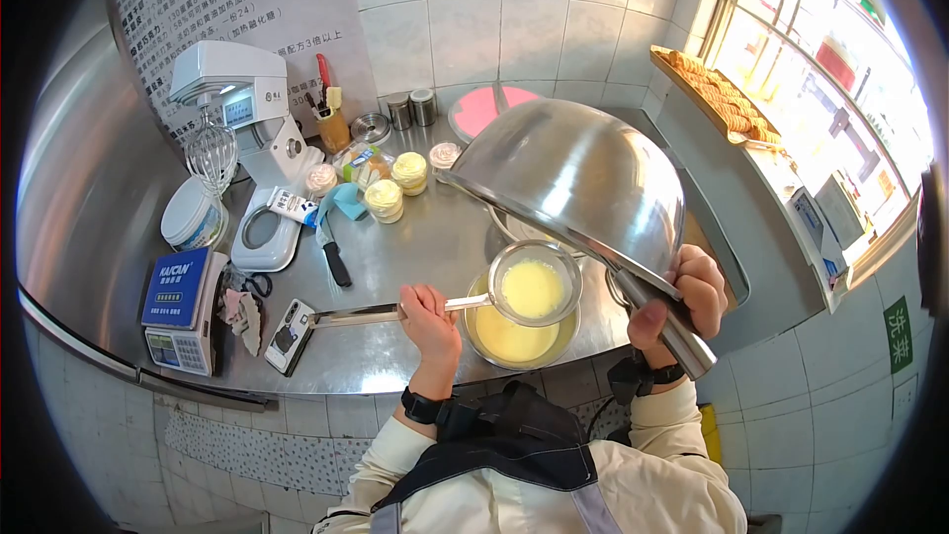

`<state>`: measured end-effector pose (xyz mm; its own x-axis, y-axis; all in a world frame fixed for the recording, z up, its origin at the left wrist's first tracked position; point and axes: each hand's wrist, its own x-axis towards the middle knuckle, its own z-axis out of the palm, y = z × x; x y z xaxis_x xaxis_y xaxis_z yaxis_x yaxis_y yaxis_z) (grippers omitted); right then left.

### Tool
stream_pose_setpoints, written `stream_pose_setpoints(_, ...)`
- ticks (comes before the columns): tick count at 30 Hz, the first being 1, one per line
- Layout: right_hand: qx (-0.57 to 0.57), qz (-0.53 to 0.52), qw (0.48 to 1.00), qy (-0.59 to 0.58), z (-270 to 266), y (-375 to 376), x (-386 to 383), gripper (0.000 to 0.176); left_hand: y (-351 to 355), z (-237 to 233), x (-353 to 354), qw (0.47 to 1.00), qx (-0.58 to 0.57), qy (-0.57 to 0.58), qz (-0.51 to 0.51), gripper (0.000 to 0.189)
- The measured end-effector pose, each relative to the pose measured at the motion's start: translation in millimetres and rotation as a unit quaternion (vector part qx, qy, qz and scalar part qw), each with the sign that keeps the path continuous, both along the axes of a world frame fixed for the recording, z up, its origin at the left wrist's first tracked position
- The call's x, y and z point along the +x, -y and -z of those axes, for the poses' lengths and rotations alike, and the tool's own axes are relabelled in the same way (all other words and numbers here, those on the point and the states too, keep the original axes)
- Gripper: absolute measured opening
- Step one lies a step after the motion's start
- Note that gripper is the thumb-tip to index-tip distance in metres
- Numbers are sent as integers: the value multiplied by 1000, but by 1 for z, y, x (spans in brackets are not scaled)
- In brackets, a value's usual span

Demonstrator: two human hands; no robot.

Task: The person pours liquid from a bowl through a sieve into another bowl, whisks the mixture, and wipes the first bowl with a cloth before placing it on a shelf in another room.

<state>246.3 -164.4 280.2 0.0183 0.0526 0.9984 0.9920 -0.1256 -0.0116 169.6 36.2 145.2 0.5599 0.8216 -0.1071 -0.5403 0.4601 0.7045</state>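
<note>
My left hand (429, 320) is closed around the long metal handle of a fine-mesh sieve (571, 289). Pale yellow liquid (532, 289) lies in the mesh. Directly under the sieve is a smaller mixing bowl (569, 338) with more yellow liquid in it. In my right hand (697, 302) is a large steel mixing bowl (593, 173), gripped at its thick handle (674, 328). That bowl is tipped over on its side, its opening facing down and left towards the sieve. Its inside is hidden from me. Another dish (516, 225) is partly covered behind the tilted bowl.
A stand mixer (265, 109), scale (180, 348), phone (290, 336) and knife (336, 262) are on the left of the steel counter. Cream-filled cups (384, 203) stand mid-counter near a pink-topped round dish (479, 114). A pastry tray (717, 94) rests on the window ledge.
</note>
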Motion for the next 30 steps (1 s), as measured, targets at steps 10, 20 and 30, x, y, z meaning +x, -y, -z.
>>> stream_pose_setpoints(10, 19, 11, 1000, 8, 3, -3, 3, 31, 2, -3, 2, 1000, -5, -3, -9, 41)
stream_pose_setpoints(20, -17, -2, 999, -38, 19, 0, 1, 30, 2, -3, 1, 999, -41, -29, -8, 39)
stream_pose_setpoints(30, 23, 28, 998, -61, 25, -5, 0, 41, -1, 2, -2, 1000, -17, 3, 0, 40)
